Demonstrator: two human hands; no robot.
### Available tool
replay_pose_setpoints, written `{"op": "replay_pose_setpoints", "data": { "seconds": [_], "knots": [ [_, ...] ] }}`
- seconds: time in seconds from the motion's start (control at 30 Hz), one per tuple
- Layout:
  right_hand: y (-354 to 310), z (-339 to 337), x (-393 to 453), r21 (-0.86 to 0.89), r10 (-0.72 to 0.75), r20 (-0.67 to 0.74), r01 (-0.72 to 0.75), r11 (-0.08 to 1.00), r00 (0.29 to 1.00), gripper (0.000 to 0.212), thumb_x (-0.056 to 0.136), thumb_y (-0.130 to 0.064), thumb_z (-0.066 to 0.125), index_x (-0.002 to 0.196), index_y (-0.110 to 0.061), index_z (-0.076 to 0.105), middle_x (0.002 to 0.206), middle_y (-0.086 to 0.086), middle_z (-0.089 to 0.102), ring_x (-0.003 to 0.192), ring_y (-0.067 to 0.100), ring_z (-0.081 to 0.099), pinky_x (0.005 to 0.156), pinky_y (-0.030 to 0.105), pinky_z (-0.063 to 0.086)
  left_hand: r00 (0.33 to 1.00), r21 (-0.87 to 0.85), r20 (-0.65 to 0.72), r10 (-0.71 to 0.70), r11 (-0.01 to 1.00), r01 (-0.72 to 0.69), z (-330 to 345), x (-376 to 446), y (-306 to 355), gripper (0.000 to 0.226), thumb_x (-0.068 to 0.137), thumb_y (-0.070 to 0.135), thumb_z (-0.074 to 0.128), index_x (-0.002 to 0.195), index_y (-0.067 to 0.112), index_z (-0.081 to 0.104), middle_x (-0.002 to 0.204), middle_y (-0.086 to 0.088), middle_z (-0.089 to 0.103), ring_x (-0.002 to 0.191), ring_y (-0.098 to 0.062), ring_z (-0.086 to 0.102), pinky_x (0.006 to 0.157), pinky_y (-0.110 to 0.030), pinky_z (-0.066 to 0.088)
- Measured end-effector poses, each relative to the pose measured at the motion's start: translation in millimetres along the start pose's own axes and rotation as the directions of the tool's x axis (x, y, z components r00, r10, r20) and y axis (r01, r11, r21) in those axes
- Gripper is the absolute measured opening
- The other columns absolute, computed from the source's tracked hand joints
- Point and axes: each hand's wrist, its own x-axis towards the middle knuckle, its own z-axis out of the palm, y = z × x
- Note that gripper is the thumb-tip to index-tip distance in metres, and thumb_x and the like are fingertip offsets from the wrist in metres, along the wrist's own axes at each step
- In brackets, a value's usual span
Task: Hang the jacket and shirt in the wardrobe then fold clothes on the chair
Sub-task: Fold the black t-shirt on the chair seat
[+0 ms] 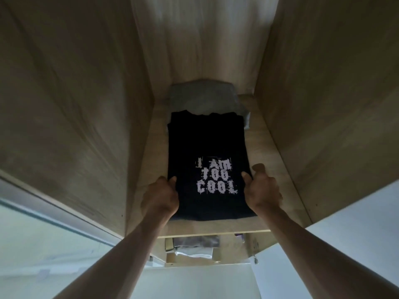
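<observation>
A folded black T-shirt [207,152], printed with pale lettering, is seen lying flat on a wardrobe shelf [257,147], its far end overlapping a folded grey garment [205,98] that sits further back against the rear panel. The near corners of the black T-shirt are pinched from both sides: by the left hand [160,196] with the thumb on top at the left edge, and by the right hand [260,188] with the thumb on top at the right edge and the fingers curled at the side. The stage is judged to be late, since at least two pieces are already folded and stowed, and the black one appears to be just placed or squared up on the shelf. Whether the jacket and shirt have been hung cannot be told, as no rail or hanger is shown. The chair is not in view, so any clothes left to fold cannot be counted. Below the shelf edge, a lower compartment [194,247] is partly visible with pale and grey fabric in it, too dim and cut off to identify. The fingers under the cloth are hidden.
</observation>
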Motion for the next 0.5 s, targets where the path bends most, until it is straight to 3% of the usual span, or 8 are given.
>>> {"op": "replay_pose_setpoints", "data": {
  "seconds": [0.27,0.43,0.5],
  "knots": [
    [12.0,-6.8,-9.3,-0.12,-0.104,-0.01,0.102,0.988,0.995,0.03,0.106,-0.035,0.041,0.12,-0.009,0.044,0.103,0.022,0.064,0.096,0.041,0.061,0.067,0.036,0.038,0.996,0.1,-0.041,0.078,0.992,-0.073,-2.9,-30.1,6.6,0.047,0.106,0.047,0.026,0.114,0.009,0.054,0.11,-0.018,0.065,0.102,-0.038,0.063,0.072,-0.037,0.04],
    [36.9,-8.5,-4.8,-0.261,-0.172,-0.01,0.164,0.951,0.985,0.024,0.104,-0.025,0.043,0.122,-0.009,0.04,0.098,0.018,0.067,0.091,0.037,0.066,0.064,0.036,0.043,0.985,0.138,-0.113,0.13,0.984,-0.114,-6.4,-27.2,-5.3,0.041,0.106,0.043,0.027,0.109,0.007,0.048,0.103,-0.021,0.066,0.094,-0.039,0.065,0.065,-0.036,0.035],
    [39.7,-9.5,-5.6,-0.248,-0.192,-0.04,0.176,0.953,0.981,0.026,0.105,-0.03,0.039,0.12,-0.008,0.042,0.095,0.02,0.067,0.09,0.039,0.066,0.063,0.036,0.042,0.988,0.116,-0.096,0.122,0.987,-0.111,-7.1,-28.7,-3.4,0.039,0.107,0.041,0.028,0.111,0.006,0.045,0.103,-0.022,0.066,0.094,-0.04,0.065,0.066,-0.037,0.035]
  ]
}}
